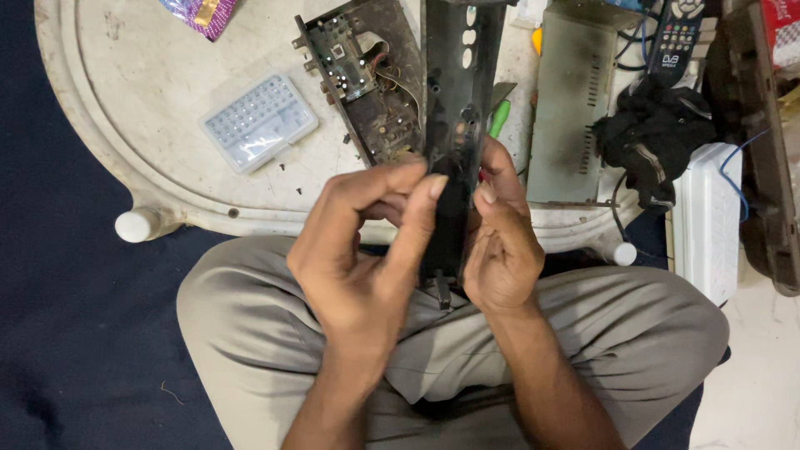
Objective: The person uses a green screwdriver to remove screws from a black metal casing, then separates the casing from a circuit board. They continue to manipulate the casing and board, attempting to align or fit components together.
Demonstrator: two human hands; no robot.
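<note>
The black panel (457, 100) ran past the top edge; fingers (417, 225) hid its lower middle, and the remote control (677, 37) was cut off too.

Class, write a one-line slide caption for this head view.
Both hands, left hand and right hand, grip a black panel above a round white table.

Both hands hold a long black panel (454, 125) upright over the lap: the left hand (362, 250) pinches its lower part, the right hand (500, 246) grips the other edge. Behind it on the white worktop (150, 167) lie a circuit board (367, 83), a clear case (258, 122), a grey cover (571, 108) and a remote (677, 37).
</note>
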